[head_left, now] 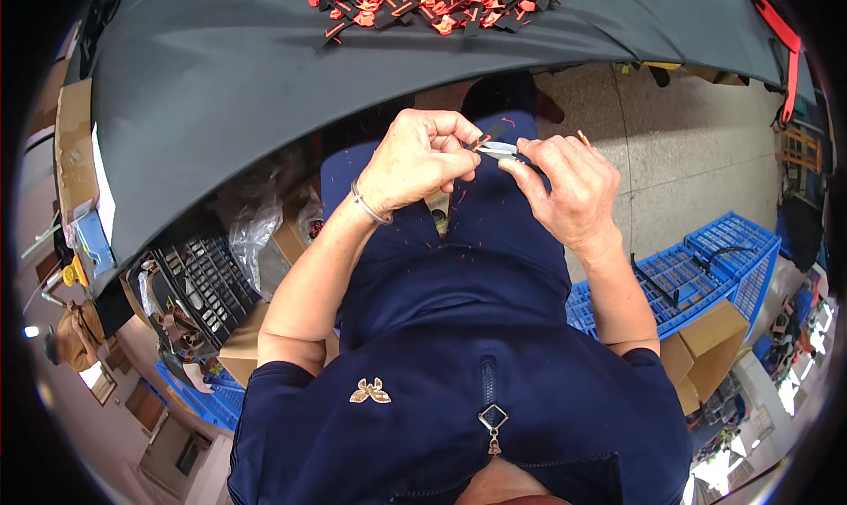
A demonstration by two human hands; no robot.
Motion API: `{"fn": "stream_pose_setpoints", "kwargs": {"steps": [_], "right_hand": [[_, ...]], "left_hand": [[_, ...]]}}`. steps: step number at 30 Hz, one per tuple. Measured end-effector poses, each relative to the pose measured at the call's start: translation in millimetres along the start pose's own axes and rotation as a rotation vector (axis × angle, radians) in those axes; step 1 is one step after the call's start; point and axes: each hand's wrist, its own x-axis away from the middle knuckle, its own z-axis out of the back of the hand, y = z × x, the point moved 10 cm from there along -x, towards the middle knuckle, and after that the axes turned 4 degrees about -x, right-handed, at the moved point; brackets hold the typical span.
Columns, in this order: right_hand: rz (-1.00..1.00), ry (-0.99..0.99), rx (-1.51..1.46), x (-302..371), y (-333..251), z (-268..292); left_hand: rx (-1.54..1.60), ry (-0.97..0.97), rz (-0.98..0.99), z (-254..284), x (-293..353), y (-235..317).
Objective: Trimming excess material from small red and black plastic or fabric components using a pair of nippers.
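Over the lap, just off the near edge of the worktop point(221, 90), the left hand point(410, 157) pinches a small black strip point(497, 133) with red thread on it between thumb and fingers. The right hand point(573, 183) grasps pale snips point(501, 149), their tips at the strip beside the left fingertips. Set back from the worktop's near edge lies a pile point(432, 2) of black and red pieces. Red thread bits dot the trousers point(520, 214); a blue crate point(723, 258) stands to the right.

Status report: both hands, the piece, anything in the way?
Left hand pinching small black-and-red strip. Right hand gripping small silvery two-pronged tool, tips at the strip. No obstruction visible.
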Motion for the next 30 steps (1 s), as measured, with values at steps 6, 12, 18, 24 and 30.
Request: {"fn": "stream_pose_setpoints", "kwargs": {"steps": [6, 12, 18, 24, 30], "right_hand": [[0.058, -0.046, -0.011, -4.6, 0.1, -1.4], [-0.171, -0.104, -0.318, 4.5, 29.0, -9.7], [-0.961, -0.075, -1.106, 46.5, 67.8, -57.0], [-0.939, -0.03, -1.277, 46.8, 58.9, -67.8], [-0.77, -0.045, -1.249, 38.3, 59.6, -55.8]], "left_hand": [[0.002, -0.16, 0.058, -3.7, -5.5, 1.9], [0.032, -0.235, 0.085, -11.2, -7.5, -5.0], [-0.092, -0.067, -0.023, -20.8, -7.1, 0.1], [-0.722, 0.399, -0.754, -34.9, 32.9, 56.3], [-0.078, 0.251, -0.235, -27.2, 18.9, 5.3]]}}
